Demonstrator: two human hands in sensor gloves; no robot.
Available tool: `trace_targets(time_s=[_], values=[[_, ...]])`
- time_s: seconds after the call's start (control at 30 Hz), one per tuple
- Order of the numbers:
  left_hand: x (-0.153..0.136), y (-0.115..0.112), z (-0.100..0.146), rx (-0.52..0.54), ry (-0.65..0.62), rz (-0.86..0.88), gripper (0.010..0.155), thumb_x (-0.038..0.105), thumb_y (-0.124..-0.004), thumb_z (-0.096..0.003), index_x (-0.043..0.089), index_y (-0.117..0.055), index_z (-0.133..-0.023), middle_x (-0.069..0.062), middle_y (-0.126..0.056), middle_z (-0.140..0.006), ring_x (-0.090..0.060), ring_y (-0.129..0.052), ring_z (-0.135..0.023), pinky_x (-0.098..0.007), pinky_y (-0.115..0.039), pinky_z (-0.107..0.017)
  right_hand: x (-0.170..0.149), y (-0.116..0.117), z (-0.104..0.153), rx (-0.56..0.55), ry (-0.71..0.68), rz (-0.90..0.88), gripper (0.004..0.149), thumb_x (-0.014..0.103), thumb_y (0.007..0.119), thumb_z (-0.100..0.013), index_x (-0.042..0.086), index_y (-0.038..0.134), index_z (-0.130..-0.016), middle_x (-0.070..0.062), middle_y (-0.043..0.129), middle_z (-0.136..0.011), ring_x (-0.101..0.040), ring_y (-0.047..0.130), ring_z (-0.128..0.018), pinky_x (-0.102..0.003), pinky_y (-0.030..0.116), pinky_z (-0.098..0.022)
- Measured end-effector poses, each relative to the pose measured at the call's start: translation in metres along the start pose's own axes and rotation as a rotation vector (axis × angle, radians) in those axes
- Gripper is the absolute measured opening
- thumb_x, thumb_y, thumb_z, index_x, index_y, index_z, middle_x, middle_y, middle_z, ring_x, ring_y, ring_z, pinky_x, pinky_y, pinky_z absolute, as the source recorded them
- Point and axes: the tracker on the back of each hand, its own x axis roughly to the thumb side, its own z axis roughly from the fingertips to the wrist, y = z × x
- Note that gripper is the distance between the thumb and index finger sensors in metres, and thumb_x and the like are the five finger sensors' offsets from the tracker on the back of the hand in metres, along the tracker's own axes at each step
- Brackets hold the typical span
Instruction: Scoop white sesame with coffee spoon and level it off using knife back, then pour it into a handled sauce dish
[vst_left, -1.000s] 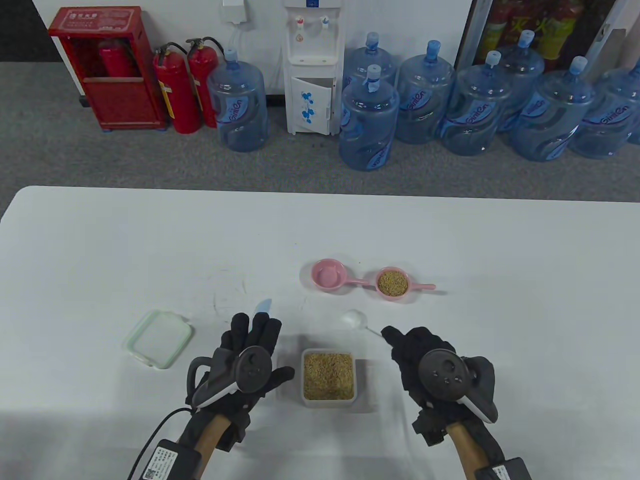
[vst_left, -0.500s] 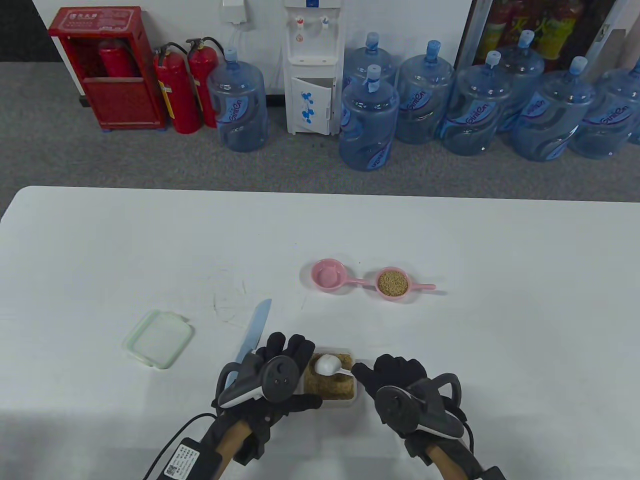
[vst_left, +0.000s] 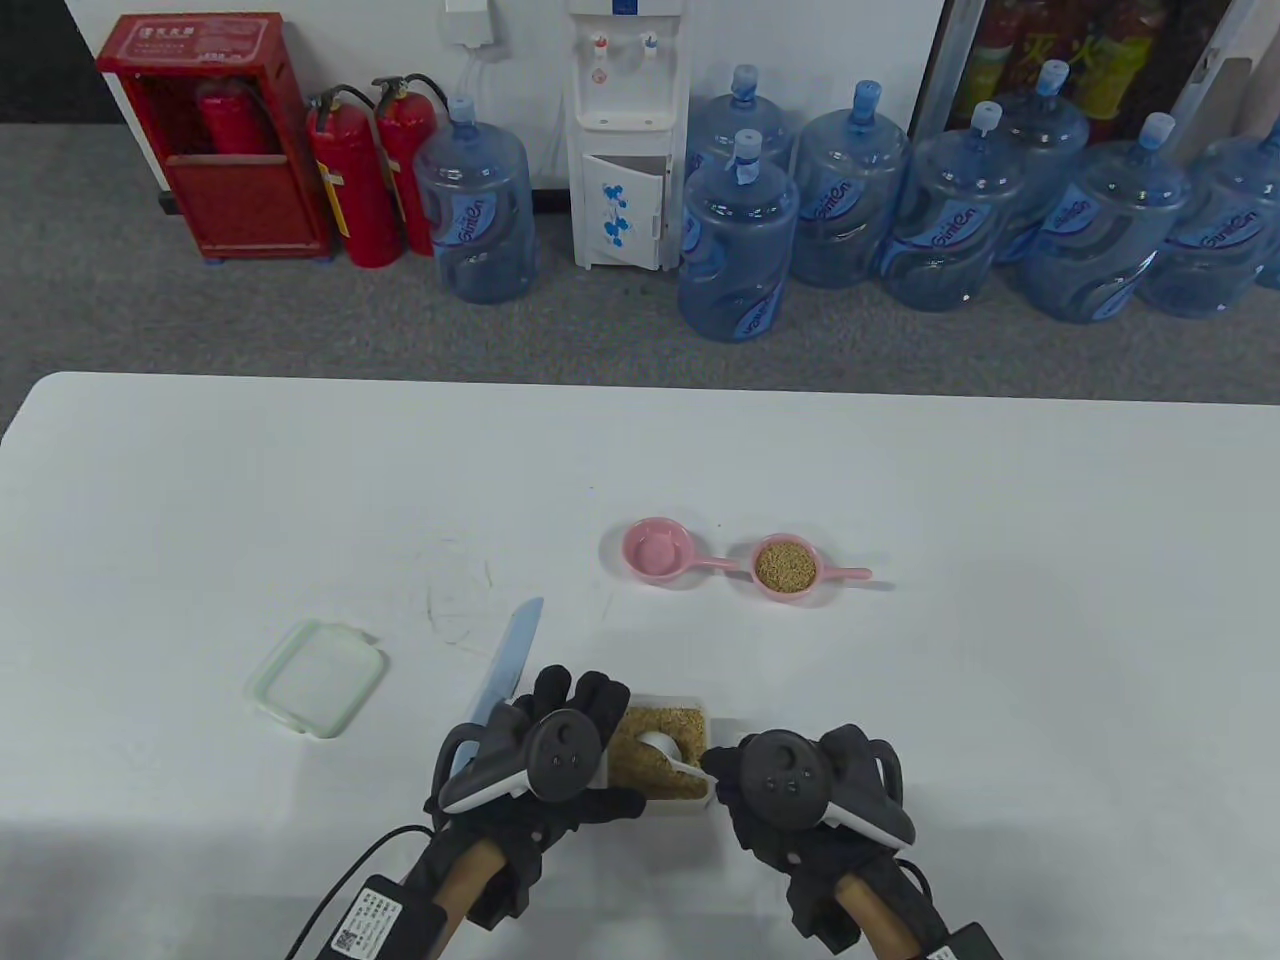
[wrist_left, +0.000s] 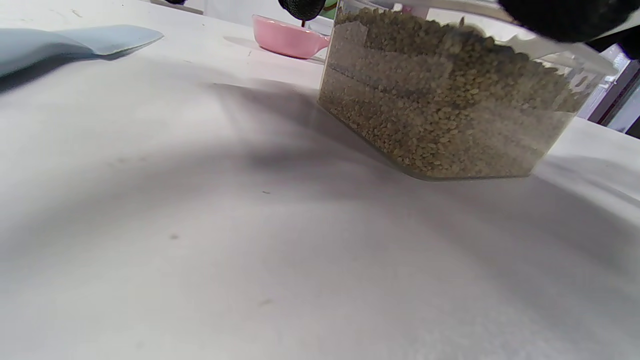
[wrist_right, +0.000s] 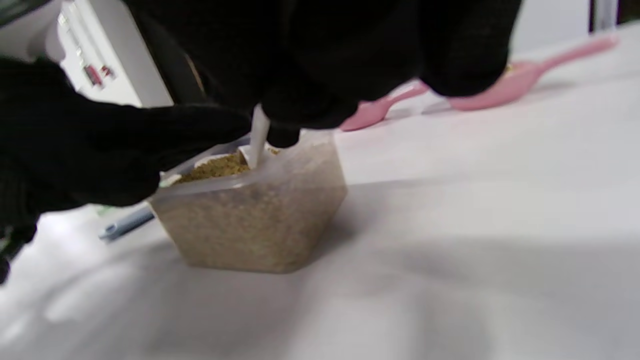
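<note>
Table (vst_left: 900, 450) inspection, near edge: knife (vst_left: 510, 655) lies untouched, left hand (vst_left: 545, 760) grips the sesame tub (vst_left: 690, 712), right hand (vst_left: 790, 790) pinches the spoon (vst_left: 665, 748), bowl dipped in seed; scooping underway, levelling and pouring outstanding.

White coffee spoon (vst_left: 662, 747) bowl dug into sesame tub (vst_left: 690, 712), blue knife (vst_left: 508, 660) flat nearby

This looks like an office back room: a water dispenser (vst_left: 625, 140) at 12 o'clock, spare water bottles (vst_left: 950, 215) at 1 o'clock, fire extinguishers (vst_left: 370, 170) at 11 o'clock, grey carpet (vst_left: 300, 320).
</note>
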Motion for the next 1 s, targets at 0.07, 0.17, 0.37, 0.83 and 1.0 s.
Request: trace_targets(time_s=[0.07,0.17,0.37,0.83,1.0], values=[[0.0,0.0,0.0,-0.002,0.0,0.002,0.1,0.071,-0.066,-0.0414,0.023,-0.027,-0.12,-0.009,-0.028,-0.128,-0.052,-0.025,-0.116,-0.064,-0.039,-0.083,-0.008,0.001,-0.002,0.026,0.055,-0.108,0.043,0.027,0.076,-0.056,0.009,0.09,-0.092,-0.013,0.098,-0.062,-0.013,0.091,-0.034,-0.047,0.082,-0.048],[0.0,0.0,0.0,-0.002,0.0,0.0,0.099,0.071,-0.066,-0.0417,0.023,-0.027,-0.12,-0.009,-0.028,-0.128,-0.052,-0.024,-0.116,-0.063,-0.039,-0.083,-0.02,0.005,-0.003,0.053,0.134,-0.25,0.043,0.027,0.075,-0.056,0.006,0.09,-0.091,-0.011,0.099,-0.056,-0.011,0.091,-0.029,-0.045,0.084,-0.044],[0.0,0.0,0.0,-0.003,-0.001,-0.001,0.099,0.071,-0.065,-0.0415,0.023,-0.027,-0.12,-0.009,-0.028,-0.128,-0.051,-0.024,-0.116,-0.063,-0.039,-0.084,-0.044,0.017,-0.003,0.131,0.251,-0.562,0.043,0.026,0.073,-0.057,0.004,0.089,-0.09,-0.008,0.1,-0.05,-0.008,0.091,-0.023,-0.043,0.086,-0.038],[0.001,0.0,0.0,-0.003,-0.001,-0.003,0.099,0.071,-0.065,-0.0415,0.024,-0.027,-0.12,-0.009,-0.026,-0.128,-0.051,-0.021,-0.115,-0.062,-0.036,-0.084,-0.063,0.019,0.001,0.135,0.263,-0.746,0.043,0.027,0.072,-0.058,0.004,0.088,-0.091,-0.007,0.1,-0.05,-0.008,0.09,-0.024,-0.043,0.086,-0.039],[0.0,0.0,0.0,-0.004,-0.002,-0.001,0.099,0.071,-0.065,-0.0417,0.024,-0.026,-0.12,-0.01,-0.026,-0.128,-0.051,-0.02,-0.115,-0.062,-0.036,-0.084,-0.065,0.02,0.002,0.138,0.266,-0.768,0.043,0.027,0.072,-0.058,0.005,0.088,-0.091,-0.007,0.099,-0.05,-0.008,0.09,-0.024,-0.043,0.086,-0.039]])
